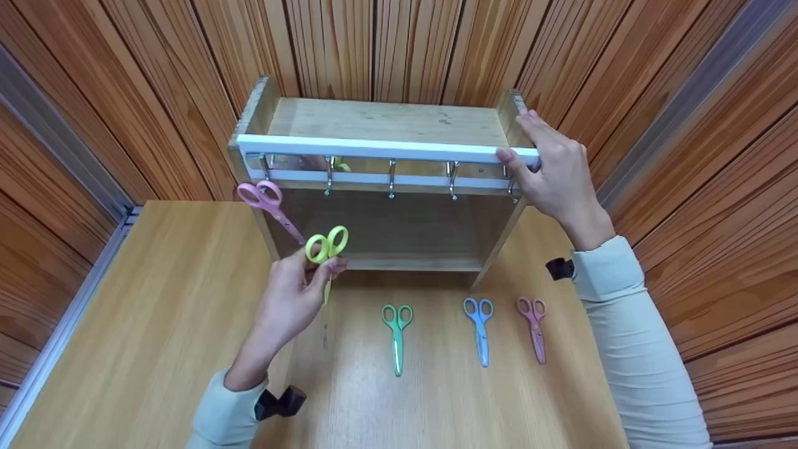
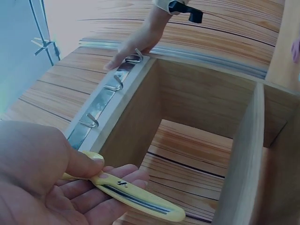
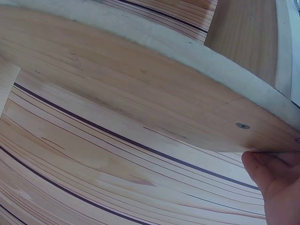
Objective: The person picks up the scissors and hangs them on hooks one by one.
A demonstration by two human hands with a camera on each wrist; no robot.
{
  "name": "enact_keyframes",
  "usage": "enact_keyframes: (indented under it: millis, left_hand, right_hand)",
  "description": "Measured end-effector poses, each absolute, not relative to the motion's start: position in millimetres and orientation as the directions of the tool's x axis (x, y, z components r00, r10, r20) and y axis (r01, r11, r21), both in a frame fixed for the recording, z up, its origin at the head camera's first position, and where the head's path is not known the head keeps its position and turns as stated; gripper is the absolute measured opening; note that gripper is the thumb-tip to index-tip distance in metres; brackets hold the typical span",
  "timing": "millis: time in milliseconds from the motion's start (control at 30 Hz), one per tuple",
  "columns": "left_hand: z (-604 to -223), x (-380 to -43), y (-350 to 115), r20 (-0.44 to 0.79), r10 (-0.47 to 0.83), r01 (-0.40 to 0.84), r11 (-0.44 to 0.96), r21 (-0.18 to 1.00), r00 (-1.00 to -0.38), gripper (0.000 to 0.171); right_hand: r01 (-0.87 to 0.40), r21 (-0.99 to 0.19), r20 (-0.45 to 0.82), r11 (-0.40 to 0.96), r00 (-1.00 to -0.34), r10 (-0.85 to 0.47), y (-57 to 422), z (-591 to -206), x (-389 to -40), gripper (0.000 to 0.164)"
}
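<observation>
My left hand point(image 1: 293, 290) pinches a pair of yellow scissors point(image 1: 326, 244) by thumb and fingers, handles up in the head view. In the left wrist view the yellow scissors point(image 2: 140, 197) lie across the fingers, blades pointing away from the palm. My right hand point(image 1: 558, 171) grips the upper right corner of a wooden shelf point(image 1: 386, 121), thumb on its white front rail point(image 1: 374, 148). Metal hooks point(image 1: 391, 179) line that rail. From the leftmost hook hangs a pair of purple scissors point(image 1: 271, 202), just above and left of the yellow pair.
On the wooden table point(image 1: 187, 299), in front of the shelf, lie green scissors point(image 1: 397, 340), blue scissors point(image 1: 479, 330) and dark pink scissors point(image 1: 533, 329), handles toward the shelf. Wood-patterned panels point(image 1: 411, 50) stand behind and at both sides.
</observation>
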State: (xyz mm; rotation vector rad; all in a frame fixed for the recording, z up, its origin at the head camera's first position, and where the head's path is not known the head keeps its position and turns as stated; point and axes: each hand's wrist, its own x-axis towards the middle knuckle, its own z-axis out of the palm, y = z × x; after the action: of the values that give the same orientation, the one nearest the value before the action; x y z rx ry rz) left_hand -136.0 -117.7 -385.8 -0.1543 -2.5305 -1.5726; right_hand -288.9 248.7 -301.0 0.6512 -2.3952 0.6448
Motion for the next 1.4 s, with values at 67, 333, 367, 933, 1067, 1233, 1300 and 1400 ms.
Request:
enact_keyframes:
  millis: [67, 333, 367, 933, 1067, 1233, 1300, 1400]
  left_hand:
    - [-383.1, -137.4, -118.5, 0.2, 0.0, 0.18, 0.438, 0.881, -0.98, 0.021]
    - [-369.0, -142.6, -123.6, 0.203, 0.027, 0.195, 0.416, 0.888, -0.979, 0.025]
    - [-367.4, -143.9, -124.3, 0.21, 0.032, 0.204, 0.408, 0.89, -0.977, 0.025]
    - [-357.2, -179.5, -138.0, 0.185, 0.1, 0.203, 0.235, 0.95, -0.978, 0.023]
    - [-357.5, -183.0, -139.3, 0.169, 0.113, 0.19, 0.217, 0.958, -0.979, 0.024]
    - [-358.8, -187.0, -142.2, 0.145, 0.131, 0.171, 0.218, 0.961, -0.981, 0.024]
    - [-360.4, -188.8, -143.9, 0.134, 0.139, 0.161, 0.212, 0.964, -0.981, 0.026]
    - [-362.3, -191.1, -146.5, 0.122, 0.142, 0.151, 0.215, 0.965, -0.982, 0.028]
  right_hand:
    - [-0.575, -0.291, 0.627, 0.765, -0.718, -0.302, 248.5, -300.9, -289.1, 0.081]
    - [-0.578, -0.294, 0.635, 0.761, -0.713, -0.297, 248.6, -300.8, -289.4, 0.085]
    - [-0.576, -0.295, 0.634, 0.762, -0.715, -0.295, 248.9, -300.9, -289.4, 0.086]
    - [-0.576, -0.307, 0.633, 0.757, -0.718, -0.289, 249.3, -300.8, -289.3, 0.085]
    - [-0.582, -0.304, 0.64, 0.754, -0.711, -0.291, 249.0, -300.6, -289.6, 0.084]
    - [-0.575, -0.304, 0.633, 0.76, -0.718, -0.29, 248.7, -301.5, -289.6, 0.085]
    - [-0.575, -0.302, 0.634, 0.761, -0.717, -0.29, 248.8, -301.8, -289.6, 0.085]
    - [-0.575, -0.3, 0.634, 0.761, -0.716, -0.291, 249.1, -301.9, -290.1, 0.085]
